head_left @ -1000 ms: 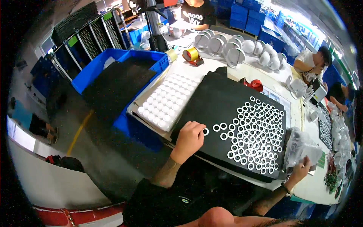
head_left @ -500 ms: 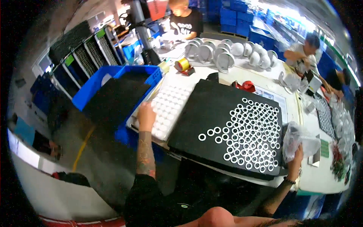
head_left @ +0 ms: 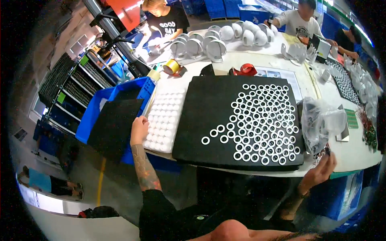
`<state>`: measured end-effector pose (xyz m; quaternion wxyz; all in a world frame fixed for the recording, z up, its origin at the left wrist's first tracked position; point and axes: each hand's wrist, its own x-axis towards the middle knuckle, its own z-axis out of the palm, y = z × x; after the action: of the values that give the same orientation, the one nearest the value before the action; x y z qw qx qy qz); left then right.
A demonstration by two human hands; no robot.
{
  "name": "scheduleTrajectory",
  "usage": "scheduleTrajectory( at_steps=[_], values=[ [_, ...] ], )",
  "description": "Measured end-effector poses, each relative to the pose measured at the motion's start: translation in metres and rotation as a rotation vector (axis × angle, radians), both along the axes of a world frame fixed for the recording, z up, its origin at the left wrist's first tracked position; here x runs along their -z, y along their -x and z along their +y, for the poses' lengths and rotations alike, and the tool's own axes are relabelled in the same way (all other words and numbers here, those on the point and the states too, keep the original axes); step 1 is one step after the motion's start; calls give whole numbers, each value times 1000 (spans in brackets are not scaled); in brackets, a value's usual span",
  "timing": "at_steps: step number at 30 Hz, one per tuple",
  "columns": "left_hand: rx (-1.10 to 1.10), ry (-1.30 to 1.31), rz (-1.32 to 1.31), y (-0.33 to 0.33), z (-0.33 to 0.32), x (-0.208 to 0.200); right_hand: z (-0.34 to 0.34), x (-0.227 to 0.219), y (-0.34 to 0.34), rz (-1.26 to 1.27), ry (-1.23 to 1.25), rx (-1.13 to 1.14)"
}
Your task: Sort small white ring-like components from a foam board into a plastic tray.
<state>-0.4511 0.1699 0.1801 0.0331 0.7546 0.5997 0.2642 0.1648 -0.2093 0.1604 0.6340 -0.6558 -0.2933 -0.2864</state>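
Observation:
My left hand (head_left: 140, 127) is closed at the left edge of a white tray (head_left: 160, 149) filled with rows of round white caps (head_left: 165, 114). Its fingertips are partly hidden. To the right of the tray lies a black foam board (head_left: 197, 108), its right half covered with many white rings (head_left: 261, 124) that have dark centres. My right hand (head_left: 321, 170) is at the table's front edge, fingers drawn together just below a clear plastic bag (head_left: 317, 120). Small metallic bits (head_left: 320, 154) show by its fingertips. What it pinches is too small to name.
A blue crate (head_left: 96, 112) with black sheets stands left of the table. Behind the board are a yellow wire spool (head_left: 173, 67), a red tape dispenser (head_left: 244, 70) and white rounded housings (head_left: 215, 46). Co-workers sit across the table. A green panel (head_left: 352, 119) lies at right.
My view has turned, so the table sits further left and higher. My right hand has come off the plastic bag and down toward the table's front edge. My left hand stays at the tray's edge.

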Motion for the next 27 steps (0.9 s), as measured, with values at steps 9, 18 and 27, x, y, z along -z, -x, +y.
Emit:
scheduleTrajectory(
  at_steps=[9, 18, 27],
  values=[
    [-89, 52, -37, -6, -7, 8, 21, -11, 161, -73, 184, -973],
    [-263, -147, 83, -34, -29, 19, 26, -21, 167, -19, 249, -1056],
    [-211, -217, 0, -19, -23, 31, 31, -24, 177, 117, 274, -1135]
  ],
)
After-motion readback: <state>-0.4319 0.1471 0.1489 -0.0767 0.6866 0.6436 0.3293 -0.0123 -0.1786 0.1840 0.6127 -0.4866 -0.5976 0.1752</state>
